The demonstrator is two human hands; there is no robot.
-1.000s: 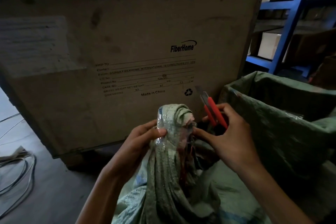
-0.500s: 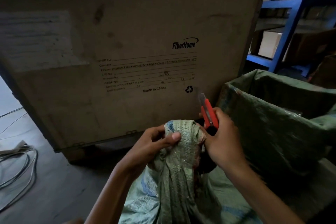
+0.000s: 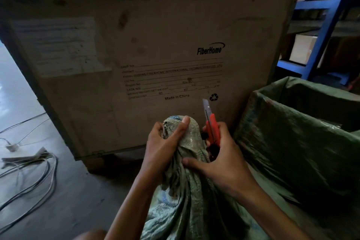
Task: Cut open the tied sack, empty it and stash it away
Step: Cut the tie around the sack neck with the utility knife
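A pale green woven sack stands in front of me with its neck bunched tight at the top. My left hand is clenched around that bunched neck, thumb on top. My right hand holds a red utility knife with its blade out and pointing up, just right of the neck. The right thumb presses against the sack below the left hand. The tie itself is hidden under the fingers.
A large plywood crate with printed shipping text fills the view behind the sack. An open green-lined bin stands at the right. Blue shelving rises at the far right. Loose cables lie on the floor at the left.
The neck of the sack has dropped lower and my left hand has closed fully around it. My right hand moved down beside it, its thumb now on the sack, knife still upright.
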